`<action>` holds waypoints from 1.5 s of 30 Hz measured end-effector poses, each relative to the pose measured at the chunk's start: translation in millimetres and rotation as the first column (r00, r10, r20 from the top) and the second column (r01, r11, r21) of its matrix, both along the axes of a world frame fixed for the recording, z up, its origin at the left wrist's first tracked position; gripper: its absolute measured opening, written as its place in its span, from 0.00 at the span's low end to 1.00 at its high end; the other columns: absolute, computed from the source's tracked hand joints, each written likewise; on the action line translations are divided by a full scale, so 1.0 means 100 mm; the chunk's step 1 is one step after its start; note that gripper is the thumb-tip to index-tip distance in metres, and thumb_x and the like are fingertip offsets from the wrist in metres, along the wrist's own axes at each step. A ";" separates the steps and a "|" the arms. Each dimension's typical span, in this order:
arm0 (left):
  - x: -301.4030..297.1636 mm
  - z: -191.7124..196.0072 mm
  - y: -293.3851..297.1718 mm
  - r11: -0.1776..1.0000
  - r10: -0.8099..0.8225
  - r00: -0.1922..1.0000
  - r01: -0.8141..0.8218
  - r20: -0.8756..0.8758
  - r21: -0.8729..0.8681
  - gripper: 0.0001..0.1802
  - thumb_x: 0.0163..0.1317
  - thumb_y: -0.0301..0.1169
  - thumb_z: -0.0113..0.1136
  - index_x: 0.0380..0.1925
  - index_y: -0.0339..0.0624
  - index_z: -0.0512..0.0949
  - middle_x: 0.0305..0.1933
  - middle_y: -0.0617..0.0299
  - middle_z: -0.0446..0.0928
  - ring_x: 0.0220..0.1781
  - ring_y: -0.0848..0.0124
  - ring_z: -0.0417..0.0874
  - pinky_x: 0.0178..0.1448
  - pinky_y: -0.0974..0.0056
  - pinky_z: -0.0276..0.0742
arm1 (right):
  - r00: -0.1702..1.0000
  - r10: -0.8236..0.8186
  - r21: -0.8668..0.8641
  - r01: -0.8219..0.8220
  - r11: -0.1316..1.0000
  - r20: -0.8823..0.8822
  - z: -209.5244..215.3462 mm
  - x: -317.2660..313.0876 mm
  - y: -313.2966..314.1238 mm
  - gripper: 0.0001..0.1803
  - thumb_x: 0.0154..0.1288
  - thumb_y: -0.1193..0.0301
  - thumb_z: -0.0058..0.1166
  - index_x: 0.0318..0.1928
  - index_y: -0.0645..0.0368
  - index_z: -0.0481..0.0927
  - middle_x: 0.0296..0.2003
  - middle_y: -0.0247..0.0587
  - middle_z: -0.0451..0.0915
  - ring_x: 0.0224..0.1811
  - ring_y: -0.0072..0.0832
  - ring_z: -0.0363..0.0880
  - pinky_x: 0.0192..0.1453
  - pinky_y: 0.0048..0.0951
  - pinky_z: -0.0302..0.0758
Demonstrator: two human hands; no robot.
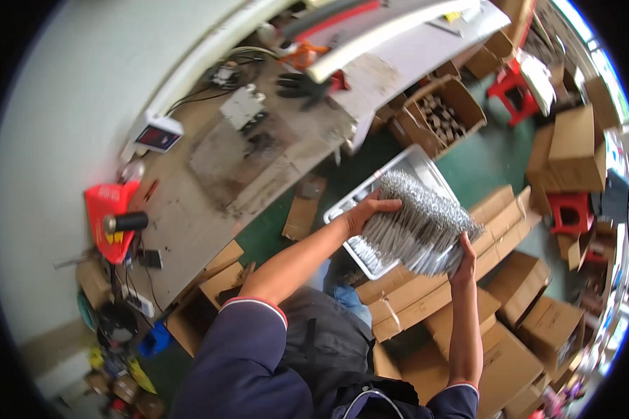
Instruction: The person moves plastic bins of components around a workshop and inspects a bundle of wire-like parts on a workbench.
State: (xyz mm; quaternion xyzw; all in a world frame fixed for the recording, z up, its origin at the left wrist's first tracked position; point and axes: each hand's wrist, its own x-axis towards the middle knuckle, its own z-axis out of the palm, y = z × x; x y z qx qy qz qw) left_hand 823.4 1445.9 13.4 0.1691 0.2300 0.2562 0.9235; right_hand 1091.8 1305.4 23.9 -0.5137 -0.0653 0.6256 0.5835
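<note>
A thick bundle of thin, silvery metal pieces [423, 227], with bright, crinkled-looking upper ends, is held between my two hands. My left hand [365, 212] grips its left end, thumb on top. At the opposite end, the fingers of my right hand [465, 260] press against the lower right side. Below the bundle is a white plastic bin [379, 172], partly hidden by it. More slim silvery pieces [372, 257] lie in the bin's near left part. What exactly these pieces are cannot be made out.
A worktable [168, 234] runs along the left, carrying a metal plate [230, 157], a black glove [304, 87] and a small display box [159, 133]. Flat bundled cartons [405, 297] lie beside the bin. Beyond stand an open carton of small parts [440, 119] and a red stool [514, 91].
</note>
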 end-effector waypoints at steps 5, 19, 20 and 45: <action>-0.89 0.76 -0.16 0.990 0.136 0.990 -0.137 0.039 0.023 0.30 0.62 0.33 0.66 0.63 0.44 0.68 0.58 0.59 0.77 0.59 0.66 0.79 0.66 0.59 0.75 | 0.977 0.211 0.026 -0.211 0.977 -0.023 0.68 -0.62 0.36 0.28 0.69 0.60 0.55 0.63 0.63 0.71 0.58 0.42 0.77 0.59 0.33 0.76 0.65 0.36 0.71; -4.34 1.62 -0.72 0.713 0.697 0.702 -0.700 -0.148 0.038 0.30 0.62 0.43 0.66 0.58 0.34 0.74 0.55 0.53 0.81 0.55 0.60 0.83 0.64 0.56 0.78 | 0.561 0.812 0.024 -0.821 0.571 -0.160 1.53 -4.23 1.96 0.20 0.68 0.59 0.58 0.52 0.62 0.80 0.46 0.39 0.84 0.47 0.29 0.83 0.54 0.30 0.78; -4.57 1.59 -0.78 0.661 0.742 0.652 -0.750 -0.155 0.007 0.29 0.62 0.43 0.66 0.56 0.34 0.75 0.54 0.52 0.82 0.54 0.60 0.84 0.63 0.55 0.79 | 0.544 0.824 0.022 -0.832 0.554 -0.159 1.49 -4.54 2.03 0.20 0.68 0.59 0.58 0.52 0.62 0.80 0.46 0.39 0.84 0.47 0.29 0.83 0.54 0.30 0.78; -6.67 0.51 -0.64 0.417 0.801 0.321 -0.905 -0.505 0.087 0.24 0.60 0.38 0.69 0.53 0.37 0.78 0.50 0.58 0.83 0.48 0.64 0.85 0.55 0.58 0.83 | 0.398 0.912 -0.014 -0.917 0.399 -0.101 0.30 -7.31 2.74 0.25 0.56 0.70 0.70 0.51 0.72 0.78 0.42 0.48 0.84 0.38 0.35 0.85 0.43 0.37 0.84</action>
